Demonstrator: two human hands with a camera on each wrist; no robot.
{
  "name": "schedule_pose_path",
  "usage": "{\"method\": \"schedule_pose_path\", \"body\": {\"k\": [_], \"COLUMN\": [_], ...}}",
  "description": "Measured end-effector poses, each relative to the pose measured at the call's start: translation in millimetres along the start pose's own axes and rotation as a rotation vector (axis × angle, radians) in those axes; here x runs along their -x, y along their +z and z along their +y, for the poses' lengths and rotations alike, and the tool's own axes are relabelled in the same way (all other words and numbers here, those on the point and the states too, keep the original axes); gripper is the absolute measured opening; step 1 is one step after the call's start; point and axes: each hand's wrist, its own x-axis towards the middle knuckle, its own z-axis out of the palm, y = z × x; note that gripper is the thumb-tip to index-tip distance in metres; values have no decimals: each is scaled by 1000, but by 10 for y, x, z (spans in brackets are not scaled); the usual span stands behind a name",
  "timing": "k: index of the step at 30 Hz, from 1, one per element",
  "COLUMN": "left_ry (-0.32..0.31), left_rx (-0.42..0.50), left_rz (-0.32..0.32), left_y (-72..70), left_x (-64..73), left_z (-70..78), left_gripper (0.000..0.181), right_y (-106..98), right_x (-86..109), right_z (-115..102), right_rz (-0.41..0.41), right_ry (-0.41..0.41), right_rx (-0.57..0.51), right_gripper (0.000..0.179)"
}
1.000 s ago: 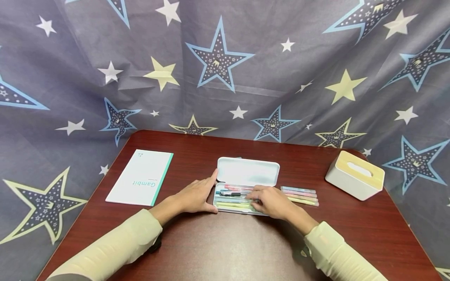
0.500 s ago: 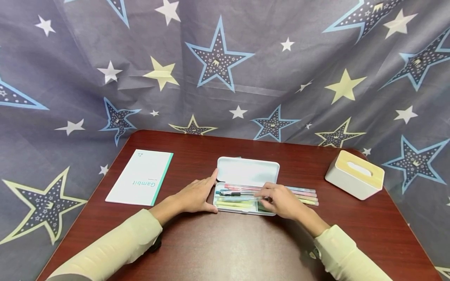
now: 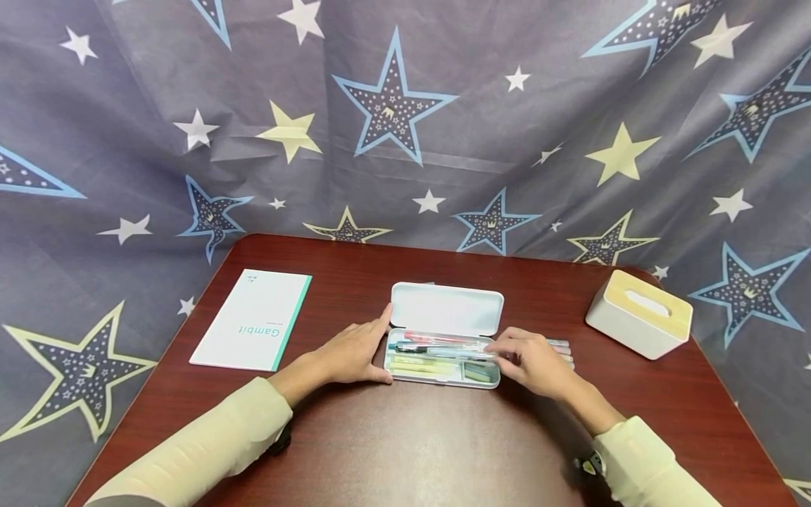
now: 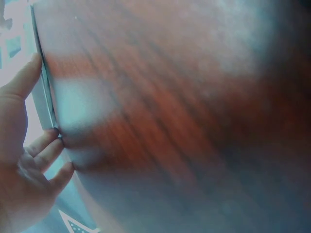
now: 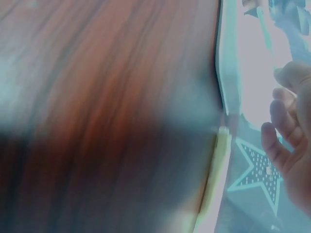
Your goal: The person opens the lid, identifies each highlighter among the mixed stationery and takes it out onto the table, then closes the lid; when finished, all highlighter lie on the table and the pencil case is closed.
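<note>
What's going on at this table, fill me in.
A person's left hand rests against the left end of an open pencil case on a table. The right hand, at the other end, appears to pinch a clear pen. Yellow pens lie inside the case, and loose pens lie partly hidden behind the right hand. A notebook lies off to the left, a tissue box to the right.

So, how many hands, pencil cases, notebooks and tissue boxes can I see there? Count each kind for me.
2 hands: left hand and right hand
1 pencil case, open
1 notebook
1 tissue box
Total: 5
</note>
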Motion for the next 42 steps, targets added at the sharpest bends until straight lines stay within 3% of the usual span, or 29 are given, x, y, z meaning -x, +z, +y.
{"method": "schedule_pose_path", "body": {"k": [4, 27, 42], "left_ry": [4, -19, -21], "left_rx": [-3, 6, -3], "left_rz": [3, -2, -1], "left_y": [5, 23, 21], "left_x": [-4, -4, -11], "left_z": [-1, -4, -5], "left_gripper": [129, 130, 130], "right_y": [-69, -348, -434], "right_x": [104, 678, 1008], "right_z": [72, 435, 599], "right_rz": [28, 197, 183], "right_ry": [43, 66, 140], "right_rx": [-23, 66, 153], "right_gripper": [20, 30, 31]}}
